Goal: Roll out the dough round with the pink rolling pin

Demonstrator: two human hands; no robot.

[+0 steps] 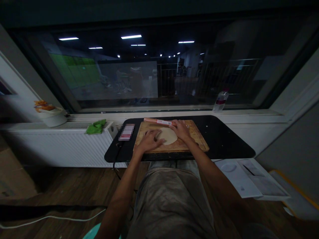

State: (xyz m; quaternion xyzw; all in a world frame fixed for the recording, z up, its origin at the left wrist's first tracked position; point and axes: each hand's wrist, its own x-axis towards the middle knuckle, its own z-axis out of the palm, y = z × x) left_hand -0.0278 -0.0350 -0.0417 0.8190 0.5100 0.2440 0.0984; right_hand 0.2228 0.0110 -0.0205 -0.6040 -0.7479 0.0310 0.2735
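A pale flat round of dough (168, 135) lies on a wooden cutting board (196, 137) on a small black table (224, 139). My left hand (149, 140) rests flat on the board at the dough's left edge, fingers spread and touching it. My right hand (181, 128) lies over the dough's right side, fingers stretched toward a rolling pin (157, 121) that lies across the board's far edge. Neither hand grips anything.
A plastic water bottle (220, 101) stands on the window sill behind the table. A green cloth (96, 127) and a white bowl (52, 117) sit on the radiator to the left. Papers (249, 179) lie on the floor at right. A cable (50, 217) runs across the floor.
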